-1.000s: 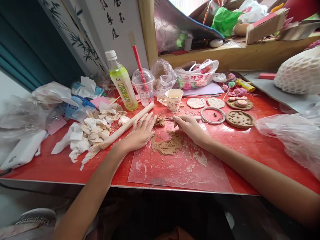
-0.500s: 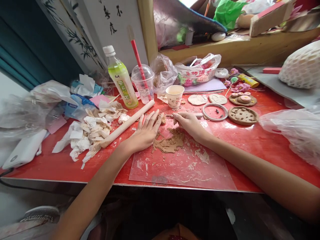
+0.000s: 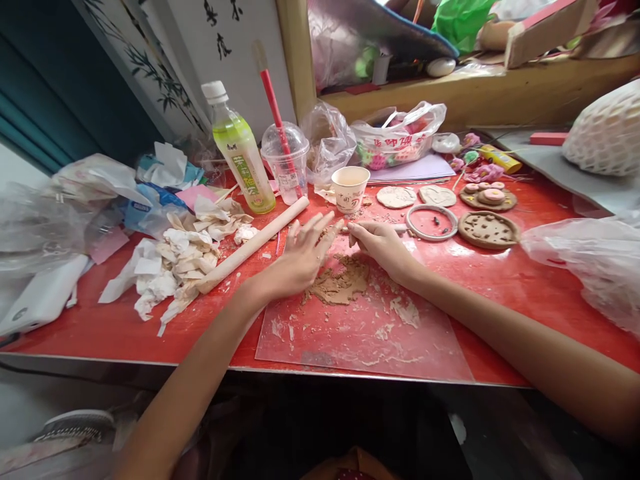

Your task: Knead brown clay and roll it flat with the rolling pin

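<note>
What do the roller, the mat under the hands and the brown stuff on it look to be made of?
Roller: probably bare wood, pale, matt and unvarnished. Mat: seemingly thin clear plastic, since the red table shows through its smeared, slightly glossy surface. Brown stuff: likely soft clay, dull, ragged-edged and leaving crumbs. The left hand rests at its edge; the right hand grips a thin tool, material unclear.

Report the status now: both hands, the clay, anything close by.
Left hand open, fingers spread over clay. Right hand shut on thin tool. Rolling pin and paper cup close by.
</note>
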`<move>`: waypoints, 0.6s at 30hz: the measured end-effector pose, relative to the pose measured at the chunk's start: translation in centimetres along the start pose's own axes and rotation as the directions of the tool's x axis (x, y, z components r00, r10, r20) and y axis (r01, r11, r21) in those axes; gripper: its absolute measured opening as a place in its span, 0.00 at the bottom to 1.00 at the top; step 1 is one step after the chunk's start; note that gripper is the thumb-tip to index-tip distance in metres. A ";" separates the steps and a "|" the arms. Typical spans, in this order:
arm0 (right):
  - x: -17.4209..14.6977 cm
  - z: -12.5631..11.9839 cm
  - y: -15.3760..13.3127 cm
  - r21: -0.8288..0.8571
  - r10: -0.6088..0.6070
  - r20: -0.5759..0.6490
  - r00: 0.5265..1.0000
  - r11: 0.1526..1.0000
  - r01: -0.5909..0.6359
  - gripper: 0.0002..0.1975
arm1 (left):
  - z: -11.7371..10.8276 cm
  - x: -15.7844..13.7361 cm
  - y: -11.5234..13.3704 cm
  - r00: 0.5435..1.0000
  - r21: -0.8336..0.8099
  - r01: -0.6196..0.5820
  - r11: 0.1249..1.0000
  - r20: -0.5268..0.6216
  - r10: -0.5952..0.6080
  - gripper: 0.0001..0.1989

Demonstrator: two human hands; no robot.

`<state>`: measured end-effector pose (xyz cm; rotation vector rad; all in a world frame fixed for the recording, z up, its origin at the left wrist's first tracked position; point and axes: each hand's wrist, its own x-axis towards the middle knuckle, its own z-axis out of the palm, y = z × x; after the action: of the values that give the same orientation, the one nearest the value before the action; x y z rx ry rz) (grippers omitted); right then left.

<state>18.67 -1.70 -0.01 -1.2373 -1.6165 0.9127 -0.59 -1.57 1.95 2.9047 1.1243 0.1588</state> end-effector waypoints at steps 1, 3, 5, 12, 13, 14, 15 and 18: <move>-0.1 -0.1 -0.1 -0.005 0.003 0.002 1.000 1.000 -0.003 0.19 | -0.2 -0.2 -0.3 0.999 0.003 0.009 1.000 -0.033 -0.008 0.35; -0.2 -0.2 -0.2 -0.015 0.005 0.006 1.000 1.000 -0.005 0.19 | -0.4 -0.8 -1.1 0.996 0.021 0.027 0.999 -0.081 -0.025 0.35; -0.2 -0.3 -0.3 -0.019 0.004 0.005 1.000 1.000 -0.004 0.19 | -0.1 -1.5 -1.7 0.994 0.062 0.028 0.998 -0.104 -0.022 0.35; -0.2 -0.2 -0.2 -0.034 0.008 0.008 1.000 0.999 -0.007 0.19 | 1.5 -3.3 -1.8 0.995 0.131 0.070 0.989 -0.082 -0.060 0.30; -0.2 -0.2 -0.2 -0.031 0.011 0.007 1.000 0.999 -0.011 0.19 | 1.5 -3.4 -1.7 0.996 0.128 0.075 0.989 -0.065 -0.067 0.30; -0.2 -0.1 -0.2 -0.029 0.014 0.003 1.000 0.999 -0.014 0.19 | 1.5 -3.4 -1.6 0.996 0.128 0.078 0.989 -0.052 -0.071 0.30; -0.2 -0.1 -0.2 -0.028 0.016 0.002 1.000 0.999 -0.016 0.19 | 1.4 -3.3 -1.4 0.997 0.130 0.074 0.989 -0.041 -0.069 0.30; -0.1 0.1 -0.2 -0.033 0.009 0.002 1.000 0.999 -0.009 0.19 | 1.1 -3.3 -1.0 0.999 0.149 0.049 0.988 -0.021 -0.047 0.32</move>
<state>18.57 -1.82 0.10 -1.2675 -1.6351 0.8964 -3.57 -3.04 0.53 3.0071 1.2605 0.1025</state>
